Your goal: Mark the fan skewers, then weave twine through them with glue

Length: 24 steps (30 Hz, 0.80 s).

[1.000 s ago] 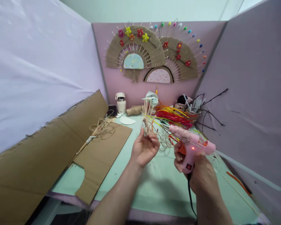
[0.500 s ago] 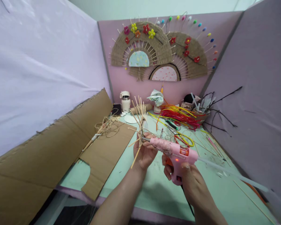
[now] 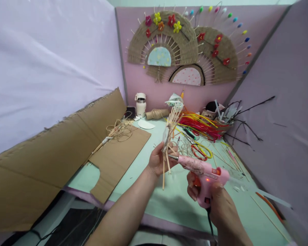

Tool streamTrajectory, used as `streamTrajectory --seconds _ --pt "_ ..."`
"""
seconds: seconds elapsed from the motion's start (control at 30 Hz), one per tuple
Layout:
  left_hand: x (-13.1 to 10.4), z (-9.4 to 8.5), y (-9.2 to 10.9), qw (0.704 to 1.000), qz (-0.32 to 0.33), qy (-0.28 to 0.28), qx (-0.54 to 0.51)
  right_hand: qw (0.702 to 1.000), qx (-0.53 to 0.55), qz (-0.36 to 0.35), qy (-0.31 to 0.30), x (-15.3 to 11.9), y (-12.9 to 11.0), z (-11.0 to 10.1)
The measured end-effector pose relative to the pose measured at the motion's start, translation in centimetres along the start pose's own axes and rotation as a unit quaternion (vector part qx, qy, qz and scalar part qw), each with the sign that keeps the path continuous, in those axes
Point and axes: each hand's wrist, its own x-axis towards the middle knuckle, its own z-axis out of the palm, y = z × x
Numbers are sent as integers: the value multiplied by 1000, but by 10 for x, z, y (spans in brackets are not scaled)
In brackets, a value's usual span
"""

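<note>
My left hand (image 3: 157,160) grips a small fan frame (image 3: 166,135) made of thin sticks fanning out from a pale half-round base. Its sticks point up, with a few sticking out below. My right hand (image 3: 215,196) is wrapped round a pink glue gun (image 3: 197,167), whose orange light is lit. A long clear glue stick (image 3: 272,198) trails out of the gun's back. The metal nozzle (image 3: 172,157) is close to the lower part of the frame; whether it touches I cannot tell.
Cardboard (image 3: 123,147) lies on the left, with a bundle of sticks and twine (image 3: 120,130) on it. Red and yellow pipe cleaners (image 3: 200,123), scissors (image 3: 202,152) and dark twigs (image 3: 246,126) are at the right. A white bottle (image 3: 140,105) and a twine roll (image 3: 156,113) stand behind.
The fan frame has been turned in my left hand, so its pale base now faces left. Both hands and the glue gun appear further right, as the view has shifted too.
</note>
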Motion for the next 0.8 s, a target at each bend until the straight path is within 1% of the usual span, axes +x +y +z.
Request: streamTrajectory --seconds 0.13,0.23,0.37,0.5,0.6,0.67,0.8 --pt "1 0 0 999 -22 -30 22 998 53 7 28 1 -1 -2" --pt "2 -1 0 998 -40 -37 26 997 75 18 26 1 -2 -2" --pt "2 -3 1 998 -51 -44 17 996 80 8 25 2 -3 -1" --pt "1 -3 1 998 -57 -22 24 996 80 14 39 5 -2 2" --pt "1 -3 0 998 -55 -22 35 996 78 20 42 6 -1 3" --pt "1 -3 -1 997 -52 -30 40 996 75 21 44 6 -2 4" --pt "2 -3 -1 996 -52 -63 39 997 61 21 49 5 -5 5"
